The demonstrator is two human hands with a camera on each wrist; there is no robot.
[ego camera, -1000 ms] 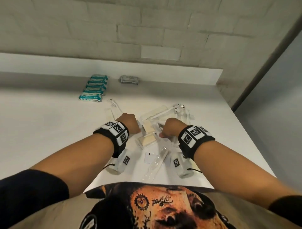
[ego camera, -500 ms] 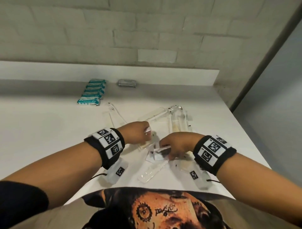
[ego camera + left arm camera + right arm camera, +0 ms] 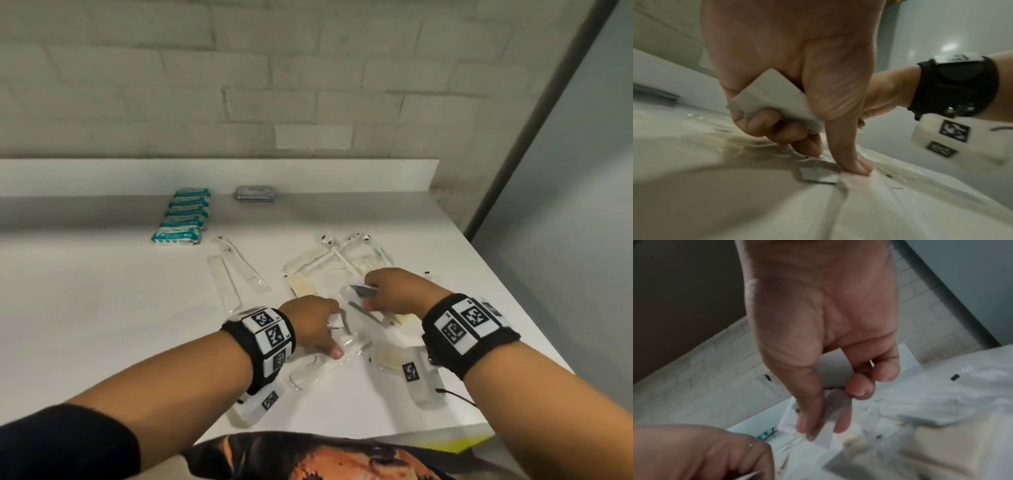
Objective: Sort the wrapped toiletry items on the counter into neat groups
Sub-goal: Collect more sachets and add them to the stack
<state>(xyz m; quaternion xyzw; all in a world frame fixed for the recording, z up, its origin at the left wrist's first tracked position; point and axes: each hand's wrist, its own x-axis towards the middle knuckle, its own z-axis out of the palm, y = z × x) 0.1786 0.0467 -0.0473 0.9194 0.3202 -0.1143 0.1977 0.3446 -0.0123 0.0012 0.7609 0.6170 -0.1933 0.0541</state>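
I had both hands low over the loose pile (image 3: 346, 270) of clear-wrapped items on the right half of the white counter (image 3: 85, 308). My left hand (image 3: 313, 323) was curled around a small white packet (image 3: 774, 99), tucked into the palm under the bent fingers, while its thumb (image 3: 851, 155) stretched down and pressed on a clear wrapper (image 3: 329, 363) lying flat at the near edge of the pile. A small grey square (image 3: 818, 173) sat inside the plastic just beside that thumb tip. My right hand (image 3: 399, 291) hovered just beyond the left, above the middle of the pile, pinching a thin flat sachet (image 3: 830, 417) between thumb and forefinger; the other fingers were curled loosely behind it. The wrist view was too blurred for me to say what the sachet held.

Two long clear packets (image 3: 236, 270) lay side by side to the left of the pile, apart from it. Further back, near the wall, a tidy row of teal-and-white packs (image 3: 183, 219) ran away from me, overlapping one another, and a grey packet (image 3: 255, 194) sat alone to their right against the upstand. Cream-coloured pieces in wrappers showed among the pile, one (image 3: 301, 286) just beyond my left hand and one (image 3: 388, 356) near my right wrist.
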